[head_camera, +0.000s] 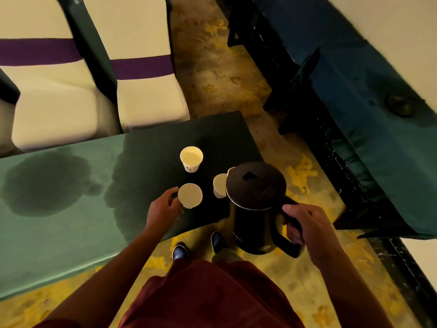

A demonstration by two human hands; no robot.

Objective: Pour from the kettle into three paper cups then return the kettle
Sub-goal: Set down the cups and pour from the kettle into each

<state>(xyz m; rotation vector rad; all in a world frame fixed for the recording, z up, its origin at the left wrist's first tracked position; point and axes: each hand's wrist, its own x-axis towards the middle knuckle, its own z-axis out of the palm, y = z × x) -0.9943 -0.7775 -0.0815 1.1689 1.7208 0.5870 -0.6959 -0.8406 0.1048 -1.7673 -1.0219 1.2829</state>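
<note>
The right hand (pixel 307 223) is closed around the handle of the black kettle (pixel 256 204) and holds it upright in the air, at the near right corner of the desk (pixel 71 233). The lid of the kettle is closed, so what is inside cannot be seen. The kettle hides part of the right cup (pixel 219 185), which stands on the desk just behind it; the inside of this cup cannot be judged. The far cup (pixel 191 158) stands alone, further back, and a pale liquid seems to fill it quite high. The near cup (pixel 190 195) is close to the desk edge, and the left hand (pixel 163 210) holds it at its left side with curled fingers. Its inside looks pale and flat, but whether it has liquid I cannot tell. The green cloth of the desk has large dark wet patches (pixel 47 183) on the left and under the cups.
</note>
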